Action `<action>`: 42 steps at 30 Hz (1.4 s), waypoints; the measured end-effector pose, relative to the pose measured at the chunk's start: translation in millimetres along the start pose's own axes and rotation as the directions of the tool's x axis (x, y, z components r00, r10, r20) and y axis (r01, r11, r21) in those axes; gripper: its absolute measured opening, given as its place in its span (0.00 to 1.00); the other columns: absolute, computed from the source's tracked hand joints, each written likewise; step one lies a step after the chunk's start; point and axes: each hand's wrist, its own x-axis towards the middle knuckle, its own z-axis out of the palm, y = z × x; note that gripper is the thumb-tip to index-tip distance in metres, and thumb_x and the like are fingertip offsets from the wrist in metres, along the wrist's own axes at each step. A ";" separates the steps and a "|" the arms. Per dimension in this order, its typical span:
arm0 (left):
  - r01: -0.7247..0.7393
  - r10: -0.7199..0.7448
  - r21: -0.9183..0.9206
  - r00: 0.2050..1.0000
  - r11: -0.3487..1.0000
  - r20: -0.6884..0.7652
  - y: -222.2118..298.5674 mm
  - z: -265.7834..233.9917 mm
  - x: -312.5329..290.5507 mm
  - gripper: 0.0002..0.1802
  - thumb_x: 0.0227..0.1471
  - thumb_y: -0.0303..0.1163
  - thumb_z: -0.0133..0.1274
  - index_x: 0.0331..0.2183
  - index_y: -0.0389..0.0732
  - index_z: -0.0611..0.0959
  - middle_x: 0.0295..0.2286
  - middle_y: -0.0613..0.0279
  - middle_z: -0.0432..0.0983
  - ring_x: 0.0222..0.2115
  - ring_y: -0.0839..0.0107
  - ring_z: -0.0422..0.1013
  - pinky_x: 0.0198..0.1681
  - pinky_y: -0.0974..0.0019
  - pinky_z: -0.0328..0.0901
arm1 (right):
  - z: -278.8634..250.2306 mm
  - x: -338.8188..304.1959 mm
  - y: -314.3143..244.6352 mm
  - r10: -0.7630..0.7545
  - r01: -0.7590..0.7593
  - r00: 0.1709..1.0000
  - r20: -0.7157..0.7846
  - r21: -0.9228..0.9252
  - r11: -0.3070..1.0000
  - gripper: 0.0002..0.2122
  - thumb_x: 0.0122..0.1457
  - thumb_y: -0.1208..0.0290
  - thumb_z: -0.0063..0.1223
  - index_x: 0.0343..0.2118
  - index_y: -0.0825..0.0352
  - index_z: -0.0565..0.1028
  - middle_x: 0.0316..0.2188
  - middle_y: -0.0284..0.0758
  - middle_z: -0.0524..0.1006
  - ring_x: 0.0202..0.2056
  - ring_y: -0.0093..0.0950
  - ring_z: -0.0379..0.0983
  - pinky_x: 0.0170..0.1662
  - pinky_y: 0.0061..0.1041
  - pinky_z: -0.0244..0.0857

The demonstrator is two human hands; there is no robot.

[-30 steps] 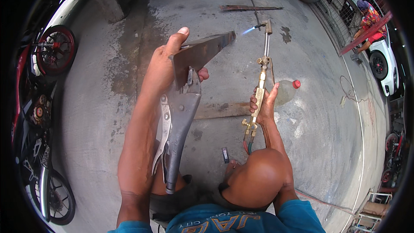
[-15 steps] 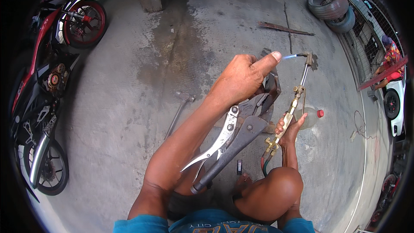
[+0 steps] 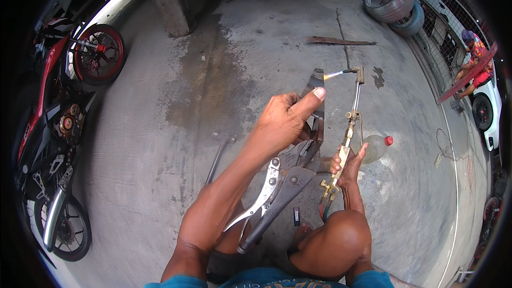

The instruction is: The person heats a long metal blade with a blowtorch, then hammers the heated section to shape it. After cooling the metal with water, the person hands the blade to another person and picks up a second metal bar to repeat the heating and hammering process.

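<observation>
Your left hand [image 3: 282, 120] is clamped on one dark metal piece [image 3: 317, 81], raised before you; one pair of locking pliers [image 3: 282, 194] sits at its lower end. Your right hand [image 3: 350, 169] wraps one torch [image 3: 343, 157], its one flame [image 3: 334, 76] at the metal's upper end. Beyond: one bottle [image 3: 376, 150], two tyres [image 3: 393, 15].

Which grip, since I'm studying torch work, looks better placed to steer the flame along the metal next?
Probably the right: the right grip holds the lit torch, its flame pointing at the dark metal piece. The left grip is occupied with that piece.
</observation>
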 end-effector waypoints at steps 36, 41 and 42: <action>0.031 -0.051 -0.101 0.977 0.994 -0.205 14.7 13.6 4.5 0.51 0.60 0.71 0.37 0.40 0.24 0.83 0.19 0.46 0.79 0.17 0.62 0.78 0.20 0.66 0.73 | -11.6 13.2 18.9 0.148 -0.160 0.975 0.164 0.066 0.985 0.44 0.51 0.14 0.18 0.31 0.59 0.67 0.15 0.25 0.63 0.11 0.16 0.55 0.15 0.21 0.54; 0.054 -0.079 -0.119 0.974 0.991 -0.213 13.4 9.1 6.7 0.50 0.62 0.68 0.36 0.43 0.22 0.82 0.18 0.46 0.78 0.18 0.62 0.78 0.21 0.64 0.71 | -11.4 12.5 18.8 0.160 -0.174 0.971 0.175 0.068 0.982 0.44 0.52 0.14 0.18 0.32 0.59 0.67 0.15 0.25 0.63 0.12 0.17 0.54 0.15 0.21 0.52; 0.053 -0.076 -0.114 0.976 0.992 -0.205 13.0 8.2 7.2 0.50 0.62 0.68 0.35 0.43 0.22 0.82 0.18 0.46 0.78 0.18 0.62 0.78 0.21 0.64 0.71 | -11.5 12.8 18.9 0.162 -0.177 0.971 0.178 0.071 0.982 0.44 0.52 0.14 0.18 0.32 0.59 0.67 0.15 0.25 0.63 0.12 0.17 0.54 0.15 0.21 0.52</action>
